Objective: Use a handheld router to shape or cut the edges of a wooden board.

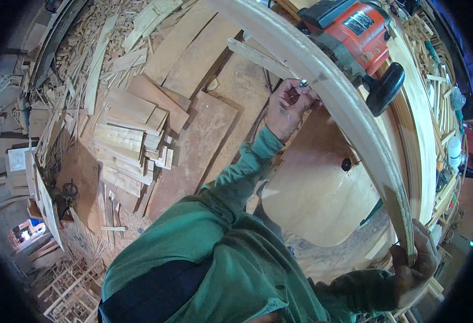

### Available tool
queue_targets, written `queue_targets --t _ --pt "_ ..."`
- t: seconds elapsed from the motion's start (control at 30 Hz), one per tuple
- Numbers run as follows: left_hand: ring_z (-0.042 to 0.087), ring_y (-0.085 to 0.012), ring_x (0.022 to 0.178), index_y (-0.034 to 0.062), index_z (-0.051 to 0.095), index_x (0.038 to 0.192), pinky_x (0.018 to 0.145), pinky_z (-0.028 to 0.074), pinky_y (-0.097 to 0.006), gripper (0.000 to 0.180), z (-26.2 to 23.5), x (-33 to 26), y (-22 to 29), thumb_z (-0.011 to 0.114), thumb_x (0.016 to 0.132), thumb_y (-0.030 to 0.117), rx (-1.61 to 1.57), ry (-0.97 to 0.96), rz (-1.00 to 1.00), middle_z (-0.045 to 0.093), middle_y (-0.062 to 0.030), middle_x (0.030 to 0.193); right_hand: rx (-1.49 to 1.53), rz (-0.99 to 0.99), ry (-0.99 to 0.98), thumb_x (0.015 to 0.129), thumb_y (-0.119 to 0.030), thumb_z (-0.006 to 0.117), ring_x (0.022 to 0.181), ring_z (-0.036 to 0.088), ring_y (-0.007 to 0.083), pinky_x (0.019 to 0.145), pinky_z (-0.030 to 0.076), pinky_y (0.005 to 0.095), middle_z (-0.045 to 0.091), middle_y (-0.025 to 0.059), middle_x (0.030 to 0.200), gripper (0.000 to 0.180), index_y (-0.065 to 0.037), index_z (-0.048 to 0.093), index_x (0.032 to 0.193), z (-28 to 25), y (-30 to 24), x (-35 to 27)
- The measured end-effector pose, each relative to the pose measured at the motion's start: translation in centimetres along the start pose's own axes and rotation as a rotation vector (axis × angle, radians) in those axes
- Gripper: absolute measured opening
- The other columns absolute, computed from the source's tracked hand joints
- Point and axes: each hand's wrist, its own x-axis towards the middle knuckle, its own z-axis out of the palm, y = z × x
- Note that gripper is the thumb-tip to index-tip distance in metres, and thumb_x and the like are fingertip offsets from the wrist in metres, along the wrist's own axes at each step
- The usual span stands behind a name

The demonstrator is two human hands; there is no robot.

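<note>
A long pale wooden board (349, 102), its edge curved in this view, runs from the top down to the lower right. My left hand (290, 107) is closed in a pinch beside the board's left edge, with a small shiny metal piece (303, 83) at its fingertips; its exact kind is too small to tell. At the board's near end, my right hand (417, 258) wraps round the wood, thumb on one side and fingers partly hidden. A red and black power tool with a black knob handle, apparently a router (357, 40), rests on the wood beyond the board's edge.
Below the board lies a rounded pale wooden panel (317, 188) with a dark hole. Short planks (123, 142) are stacked at left on larger brown sheets (193, 151). Wood offcuts (85, 48) litter the far left. More strips and a white bottle (454, 152) are at right.
</note>
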Motion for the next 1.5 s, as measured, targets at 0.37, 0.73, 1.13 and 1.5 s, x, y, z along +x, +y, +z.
queue_targets --t 0.37,0.73,1.13,1.5 --pt "0.04 -0.0238 0.131 -0.0033 0.027 0.149 0.112 0.03 -0.033 0.078 3.2 -0.8 13.2 0.06 0.094 0.041 0.361 0.026 0.161 0.036 -0.015 0.143 0.082 -0.211 0.119 0.083 -0.008 0.07 0.094 0.066 0.0223 0.086 0.05 0.0355 0.071 0.0149 0.099 0.029 0.001 0.068 0.111 1.3 1.0 0.2" --pt "0.048 -0.0183 0.116 0.0048 0.037 0.147 0.099 0.042 -0.04 0.077 5.9 -8.0 15.0 0.057 0.092 0.054 0.138 0.024 -0.057 0.054 -0.0093 0.129 0.23 -0.185 0.008 0.078 -0.007 0.067 0.101 0.061 0.021 0.089 0.049 0.0358 0.064 0.0156 0.112 0.047 0.001 0.06 0.124 3.7 -1.4 -1.7" --pt "0.058 -0.0238 0.115 0.0032 0.048 0.132 0.1 0.047 -0.04 0.045 2.1 -16.7 14.7 0.062 0.092 0.02 -0.188 0.256 -0.04 0.06 -0.0116 0.121 0.469 -0.585 -0.767 0.084 -0.012 0.07 0.125 0.051 0.0278 0.108 0.035 0.0359 0.055 0.019 0.128 0.048 0.003 0.055 0.127 11.6 4.3 -1.9" --pt "0.066 -0.0242 0.096 -0.0014 0.061 0.111 0.083 0.055 -0.036 0.03 -15.3 -23.6 4.2 0.067 0.082 0.005 -0.07 0.532 -0.279 0.066 -0.0128 0.104 -0.016 -0.688 -0.035 0.086 -0.013 0.062 0.123 0.048 0.0362 0.103 0.037 0.0449 0.05 0.0192 0.133 0.045 -0.003 0.053 0.129 26.9 15.5 9.1"
